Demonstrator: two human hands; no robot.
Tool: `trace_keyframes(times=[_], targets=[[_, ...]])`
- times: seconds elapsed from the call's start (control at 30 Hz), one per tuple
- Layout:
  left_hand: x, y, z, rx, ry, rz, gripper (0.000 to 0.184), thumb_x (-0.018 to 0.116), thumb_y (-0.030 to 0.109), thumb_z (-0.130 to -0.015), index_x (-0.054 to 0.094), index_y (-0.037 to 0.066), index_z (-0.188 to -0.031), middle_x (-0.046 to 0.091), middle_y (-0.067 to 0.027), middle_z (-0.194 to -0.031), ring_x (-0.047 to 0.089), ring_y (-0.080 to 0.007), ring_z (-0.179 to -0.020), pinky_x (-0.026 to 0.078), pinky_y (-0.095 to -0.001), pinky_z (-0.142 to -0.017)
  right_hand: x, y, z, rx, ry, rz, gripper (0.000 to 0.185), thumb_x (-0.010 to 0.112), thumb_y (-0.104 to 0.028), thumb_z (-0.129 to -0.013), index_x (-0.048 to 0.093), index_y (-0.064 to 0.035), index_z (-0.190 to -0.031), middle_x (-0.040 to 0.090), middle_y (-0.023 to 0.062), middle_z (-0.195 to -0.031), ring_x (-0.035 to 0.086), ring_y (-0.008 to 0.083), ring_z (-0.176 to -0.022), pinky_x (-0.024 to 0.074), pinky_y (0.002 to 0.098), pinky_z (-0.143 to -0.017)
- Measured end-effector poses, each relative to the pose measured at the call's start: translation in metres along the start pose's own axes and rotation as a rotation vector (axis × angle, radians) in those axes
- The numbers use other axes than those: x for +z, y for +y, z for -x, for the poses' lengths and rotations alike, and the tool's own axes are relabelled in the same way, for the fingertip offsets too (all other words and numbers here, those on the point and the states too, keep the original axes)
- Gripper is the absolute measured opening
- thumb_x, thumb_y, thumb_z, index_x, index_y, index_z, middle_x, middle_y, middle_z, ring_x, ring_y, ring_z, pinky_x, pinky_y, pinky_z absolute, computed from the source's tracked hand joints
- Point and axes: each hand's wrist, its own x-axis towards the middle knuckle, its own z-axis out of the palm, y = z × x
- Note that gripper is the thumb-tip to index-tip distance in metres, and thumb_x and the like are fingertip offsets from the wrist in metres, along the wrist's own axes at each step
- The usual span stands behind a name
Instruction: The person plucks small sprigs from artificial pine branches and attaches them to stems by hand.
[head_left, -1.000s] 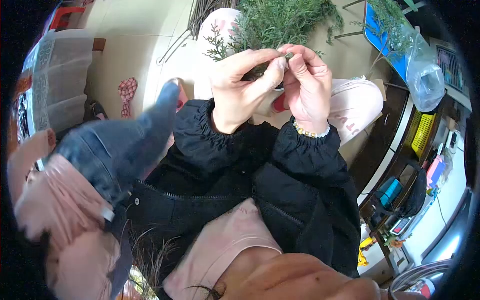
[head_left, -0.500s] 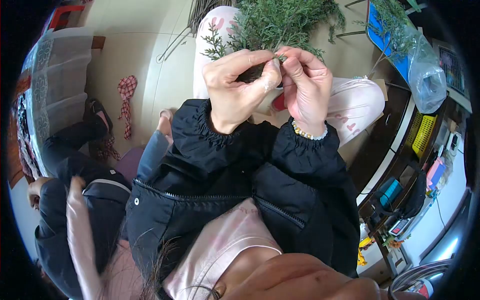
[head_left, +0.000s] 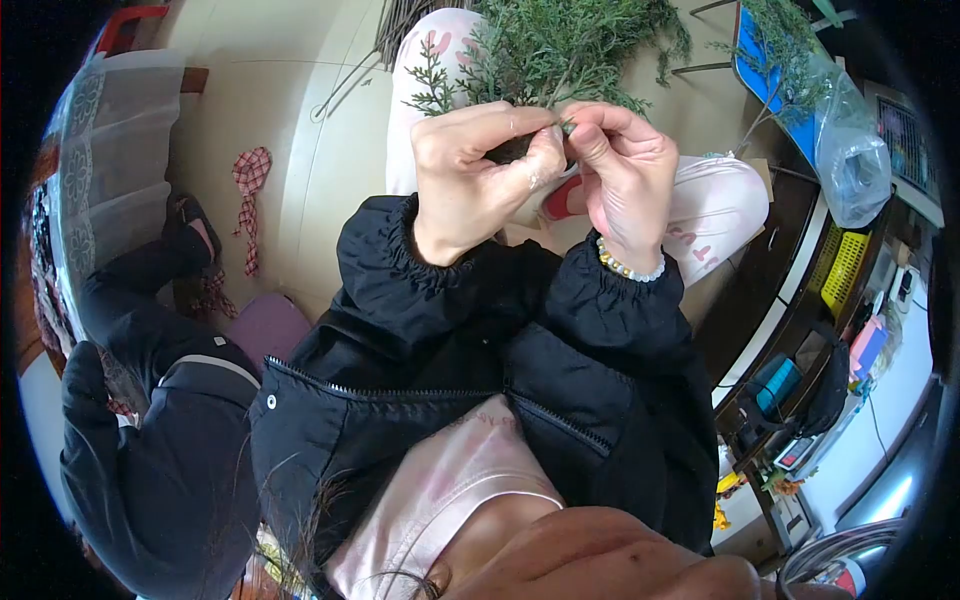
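The left hand (head_left: 470,180) has its thumb and forefinger nearly closed, their tips meeting at a small green piece (head_left: 568,128) whose outline is mostly hidden; the other fingers curl behind, and an open loop shows between thumb and forefinger. The right hand (head_left: 628,175), with a beaded bracelet (head_left: 628,267) at the wrist, pinches the same piece between thumb and forefinger, the rest of its fingers bent and slightly apart. The piece sits between the two sets of fingertips, above the person's lap and just in front of a bushy pile of greenery (head_left: 570,55), whose sprays reach close to both hands. To the right, a clear bag (head_left: 850,160) hangs beside a blue surface (head_left: 801,135) with a loose branch (head_left: 780,55) across it; what the bag holds cannot be told. Lower down, a yellow basket (head_left: 846,268) stands on the shelving, its contents also unclear. Compared with a second ago, the piece and the right hand are a little nearer the body, while the greenery has stayed put. The passer-by in pink and jeans has gone from the left, where a person in dark clothes (head_left: 180,460) now shows.
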Motion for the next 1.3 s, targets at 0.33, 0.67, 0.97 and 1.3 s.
trace_keyframes(times=[0.33, 0.67, 0.97, 1.3], targets=[[0.002, -0.002, -0.001, 0.036, -0.055, -0.043, 0.009, 0.063, 0.001, -0.063, 0.063, -0.002, -0.072, 0.056, -0.0094, -0.055, 0.054, -0.0159, -0.046, 0.041, -0.0237, -0.044, 0.003, -0.01, 0.004, 0.023, 0.079, 0.124, 0.007, 0.063, 0.003, -0.075, 0.06, 0.0065, -0.08, 0.062, 0.0108, -0.073, 0.059, 0.0151, -0.061, 0.0508, 0.026, -0.053], [0.005, -0.003, -0.002, 0.056, -0.1, -0.081, 0.011, 0.064, 0.002, -0.065, 0.062, -0.002, -0.075, 0.055, -0.0092, -0.056, 0.054, -0.0164, -0.046, 0.041, -0.0243, -0.043, -0.001, -0.011, 0.001, 0.044, 0.123, 0.286, 0.006, 0.063, 0.004, -0.074, 0.061, 0.0062, -0.08, 0.063, 0.0091, -0.073, 0.058, 0.0113, -0.063, 0.0487, 0.0222, -0.058], [0.012, -0.003, 0.0, 0.04, -0.068, -0.01, 0.01, 0.064, 0.001, -0.069, 0.062, -0.003, -0.079, 0.055, -0.009, -0.057, 0.054, -0.0147, -0.047, 0.041, -0.0232, -0.044, -0.005, 0.002, 0.003, -0.102, 0.165, 0.095, 0.01, 0.065, 0.005, -0.072, 0.061, 0.0053, -0.082, 0.063, 0.0088, -0.08, 0.058, 0.0105, -0.069, 0.0473, 0.0205, -0.066], [0.014, 0.012, 0.005, -0.38, 0.034, 0.341, 0.011, 0.065, 0.001, -0.074, 0.063, -0.004, -0.083, 0.061, -0.0031, -0.066, 0.054, -0.0045, -0.057, 0.042, -0.0169, -0.05, -0.006, 0.002, 0.004, -0.147, 0.137, 0.018, 0.014, 0.066, 0.005, -0.071, 0.061, 0.0055, -0.083, 0.062, 0.0106, -0.083, 0.058, 0.0117, -0.072, 0.0471, 0.0215, -0.068]])
